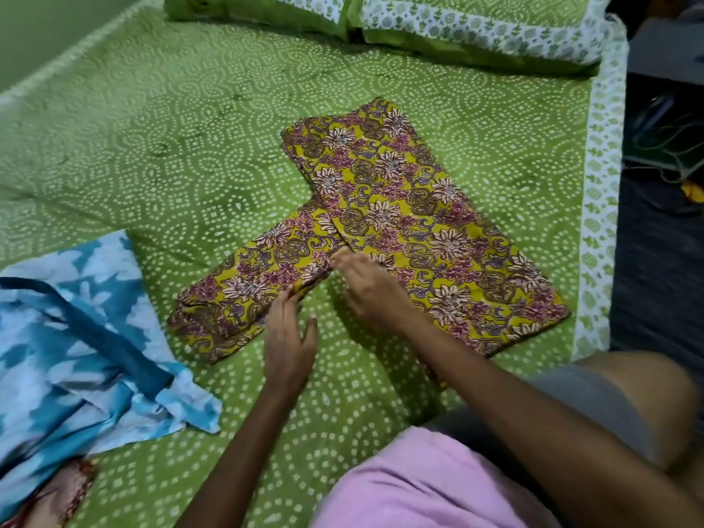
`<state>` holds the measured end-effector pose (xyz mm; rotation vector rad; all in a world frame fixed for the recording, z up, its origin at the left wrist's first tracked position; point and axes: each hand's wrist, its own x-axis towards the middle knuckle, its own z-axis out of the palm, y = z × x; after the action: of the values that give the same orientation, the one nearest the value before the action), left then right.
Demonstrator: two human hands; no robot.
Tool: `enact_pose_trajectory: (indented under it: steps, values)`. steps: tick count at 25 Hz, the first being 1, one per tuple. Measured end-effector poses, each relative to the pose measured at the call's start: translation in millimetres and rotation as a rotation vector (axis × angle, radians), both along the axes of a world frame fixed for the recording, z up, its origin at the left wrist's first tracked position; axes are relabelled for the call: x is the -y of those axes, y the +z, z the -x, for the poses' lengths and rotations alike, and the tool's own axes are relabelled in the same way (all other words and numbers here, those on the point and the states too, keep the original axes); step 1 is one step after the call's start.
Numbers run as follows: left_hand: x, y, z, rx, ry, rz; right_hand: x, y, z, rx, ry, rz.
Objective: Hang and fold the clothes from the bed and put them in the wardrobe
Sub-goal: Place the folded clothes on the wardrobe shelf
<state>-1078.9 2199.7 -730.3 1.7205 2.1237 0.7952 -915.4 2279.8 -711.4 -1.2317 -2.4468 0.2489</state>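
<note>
— Where are we working?

— The yellow floral kurta [400,207] is lying flat mid-bedsheet [152,146]. Our right hand [365,287] is pinching the sleeve seam; our left hand [287,337], fingers straight, is touching its edge.

— We're smoothing before folding the sleeve across, right?

— Probably, keeping edges aligned.

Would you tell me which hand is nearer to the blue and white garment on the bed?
Left. The left hand lies just right of the blue and white garment, fingertips touching the floral garment; the right hand rests further right.
</note>
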Motion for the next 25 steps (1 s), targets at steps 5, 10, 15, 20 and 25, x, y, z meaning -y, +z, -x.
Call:
enact_pose_trajectory:
  steps: [5,10,15,20,25]
  values:
    - [-15.3,14.6,74.4,-0.238,-0.113,0.259,-5.0,-17.7,88.8,0.172,0.231,0.128]
    - [-4.9,28.1,121.2,-0.303,-0.238,0.302,-1.2,-17.7,116.0,0.254,0.381,0.111]
    - [-51.7,55.1,147.0,-0.057,-0.341,0.372,18.3,-27.0,151.8,-0.146,0.218,0.034]
    - [-143.6,80.0,122.1,0.430,-0.518,0.519,-9.5,9.5,134.2,-0.824,-0.124,0.953]
    - [-211.6,88.7,74.7,0.528,-0.328,0.726,-53.0,38.1,68.8,-1.350,-0.331,1.227]
